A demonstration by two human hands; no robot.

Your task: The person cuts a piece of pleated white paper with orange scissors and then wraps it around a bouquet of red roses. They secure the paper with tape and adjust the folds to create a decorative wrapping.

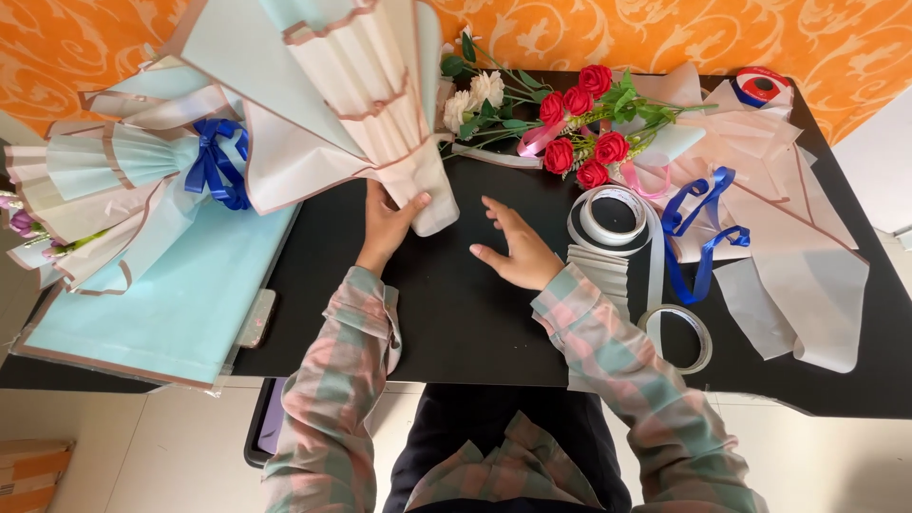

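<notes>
Holding the pleated wrap [380, 104] by its base, my left hand [388, 223] is clamped; my right hand [518, 249] hovers spread. Roses [581, 123] at the worktop's [456, 313] far edge remain unwrapped.

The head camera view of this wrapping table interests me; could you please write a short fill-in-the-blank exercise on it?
1. The left hand grips the bottom of the pleated paper wrap, while the right hand is ____.
2. The ribbon tied round the finished bouquet is ____.
3. Most of the loose flowers on the black table are ____ roses.

Missing words: open; blue; red
</notes>
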